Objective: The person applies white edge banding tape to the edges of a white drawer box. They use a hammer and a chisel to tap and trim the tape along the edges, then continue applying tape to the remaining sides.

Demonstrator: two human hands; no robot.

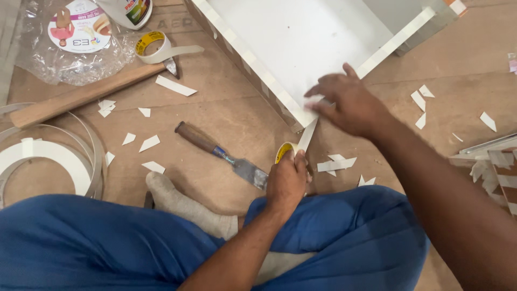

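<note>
My left hand [288,180] grips a small roll of pale tape with a yellow core [282,151], held low in front of my knees. A strip of tape [307,134] runs from the roll up to the near corner of a white board [301,43]. My right hand [350,102] lies flat on that corner, fingers spread, pressing the tape end down against the board's edge. The board's edge carries a white edge band [253,62].
A chisel with a brown wooden handle [221,153] lies on the brown floor just left of my left hand. A second tape roll [153,47], a wooden stick [81,96], coiled white edge band [48,161], a clear plastic bag [75,48] and several white scraps lie around. My blue-trousered legs and a grey sock [177,202] fill the foreground.
</note>
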